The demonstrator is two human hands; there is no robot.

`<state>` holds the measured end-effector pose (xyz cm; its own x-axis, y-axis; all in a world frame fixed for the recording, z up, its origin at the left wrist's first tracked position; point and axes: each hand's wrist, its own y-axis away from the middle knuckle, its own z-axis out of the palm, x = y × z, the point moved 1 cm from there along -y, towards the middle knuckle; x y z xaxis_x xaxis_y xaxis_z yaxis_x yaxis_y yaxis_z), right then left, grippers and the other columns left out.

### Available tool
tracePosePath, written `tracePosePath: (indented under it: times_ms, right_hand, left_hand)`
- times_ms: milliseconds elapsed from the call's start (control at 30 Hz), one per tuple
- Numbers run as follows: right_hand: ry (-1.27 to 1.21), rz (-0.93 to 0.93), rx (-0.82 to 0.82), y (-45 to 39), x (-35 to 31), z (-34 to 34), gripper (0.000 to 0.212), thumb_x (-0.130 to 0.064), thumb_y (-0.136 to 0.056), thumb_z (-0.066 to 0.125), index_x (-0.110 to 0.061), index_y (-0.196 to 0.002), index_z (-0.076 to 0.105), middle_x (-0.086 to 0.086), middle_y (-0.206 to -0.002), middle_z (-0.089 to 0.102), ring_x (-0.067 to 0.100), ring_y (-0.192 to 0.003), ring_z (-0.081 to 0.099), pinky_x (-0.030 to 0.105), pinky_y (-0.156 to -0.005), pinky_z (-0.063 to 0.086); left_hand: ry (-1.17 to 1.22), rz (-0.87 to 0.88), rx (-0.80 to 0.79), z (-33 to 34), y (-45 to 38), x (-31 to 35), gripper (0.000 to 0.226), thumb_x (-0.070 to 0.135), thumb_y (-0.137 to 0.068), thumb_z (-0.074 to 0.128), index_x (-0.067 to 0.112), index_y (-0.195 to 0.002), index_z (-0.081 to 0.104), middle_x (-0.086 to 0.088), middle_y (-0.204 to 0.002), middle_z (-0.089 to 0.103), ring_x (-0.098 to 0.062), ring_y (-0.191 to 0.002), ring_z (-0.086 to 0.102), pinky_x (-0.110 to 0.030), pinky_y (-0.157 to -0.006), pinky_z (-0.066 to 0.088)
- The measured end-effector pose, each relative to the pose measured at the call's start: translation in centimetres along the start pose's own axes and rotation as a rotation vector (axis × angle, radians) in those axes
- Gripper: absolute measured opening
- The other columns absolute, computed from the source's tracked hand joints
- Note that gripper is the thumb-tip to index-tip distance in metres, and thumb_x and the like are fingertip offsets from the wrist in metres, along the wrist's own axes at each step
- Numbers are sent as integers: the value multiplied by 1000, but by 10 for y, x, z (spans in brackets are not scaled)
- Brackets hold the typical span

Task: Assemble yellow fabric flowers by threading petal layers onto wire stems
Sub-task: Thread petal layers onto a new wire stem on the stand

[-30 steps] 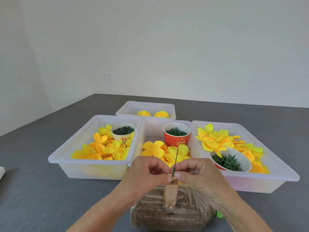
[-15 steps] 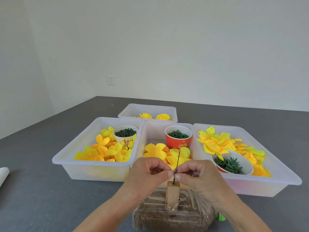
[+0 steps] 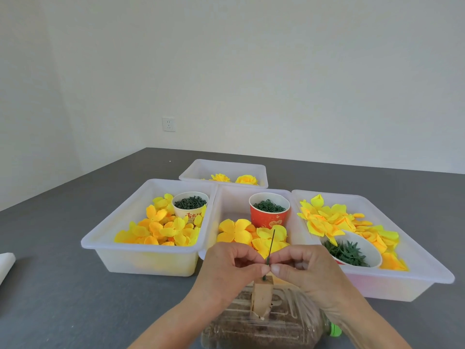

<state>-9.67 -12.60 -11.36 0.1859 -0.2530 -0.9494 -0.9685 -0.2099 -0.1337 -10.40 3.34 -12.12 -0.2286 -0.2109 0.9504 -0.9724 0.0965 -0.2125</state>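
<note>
We see the left hand (image 3: 227, 267) and the right hand (image 3: 305, 269) meeting thumb to thumb, both pinching a thin green wire stem (image 3: 270, 244) that stands upright in a wooden block (image 3: 261, 295). The block sits on a clear plastic bottle (image 3: 254, 331) lying on the grey bench (image 3: 63, 298). Just behind the block, the middle tray (image 3: 227, 197) holds yellow petal layers (image 3: 235, 230) and a red cup (image 3: 268, 212).
</note>
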Motion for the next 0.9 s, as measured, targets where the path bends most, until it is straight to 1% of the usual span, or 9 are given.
tracePosePath:
  times_ms: [100,233,367,500,567,667,733,800,900]
  right_hand:
    - [-15,-1,30,0,3,2,22,-3,-73,75,-23,-64,76,-1,-70,72,5,-66,61,19,-67,49]
    - [-46,-13,41,0,6,5,16,-10,-70,77,-26,-67,77,1,-71,73,9,-68,61,26,-70,49]
    - [-51,-29,51,1,8,7,21,-8,-71,77,-27,-65,77,-3,-65,71,2,-62,57,16,-62,46]
    - [-68,-51,51,2,9,8,19,-8,-72,76,-26,-64,77,-3,-65,71,1,-60,57,13,-60,44]
    - [-68,-64,60,2,10,8,19,-7,-73,75,-24,-64,76,-2,-68,72,2,-62,60,13,-60,45]
    - [-65,-75,63,1,11,8,20,-5,-75,74,-23,-66,77,-1,-71,73,4,-64,62,14,-60,47]
    - [-60,-80,60,1,12,8,24,-3,-75,74,-26,-67,77,0,-71,73,6,-65,62,18,-62,48]
    - [-43,-91,63,0,13,9,27,-3,-74,74,-29,-69,77,1,-71,72,8,-66,62,23,-63,50]
    - [-2,-100,88,1,13,9,24,-3,-74,76,-27,-68,76,1,-68,71,8,-63,60,25,-62,49]
  left_hand:
    - [-18,-5,20,0,0,0,17,8,-72,77,21,-62,70,11,-54,60,0,-53,47,-10,-52,37]
    - [-56,1,21,0,1,0,18,11,-72,77,22,-60,70,11,-54,60,1,-51,46,-11,-51,36]
    - [-79,2,24,-1,1,-1,19,14,-72,78,24,-59,69,10,-57,64,1,-55,51,-13,-56,42]
    - [-72,-9,35,0,1,-2,16,15,-72,79,23,-60,71,7,-61,67,-1,-58,54,-18,-60,47]
    - [-76,-21,35,-1,1,-2,20,13,-71,78,28,-60,72,7,-63,69,-1,-60,57,-19,-63,49]
    - [-78,-36,17,-3,1,-2,28,11,-74,76,36,-61,73,10,-66,70,0,-64,60,-19,-67,51]
    - [-75,-41,14,-3,1,-3,24,14,-75,75,35,-65,74,8,-68,71,-1,-66,60,-20,-69,51]
    - [-55,-48,22,-3,1,-3,15,18,-76,74,31,-69,75,3,-70,71,-2,-66,59,-23,-70,50]
    - [-40,-47,18,-2,0,-2,11,22,-77,74,29,-68,75,-3,-69,70,-4,-63,54,-22,-65,46]
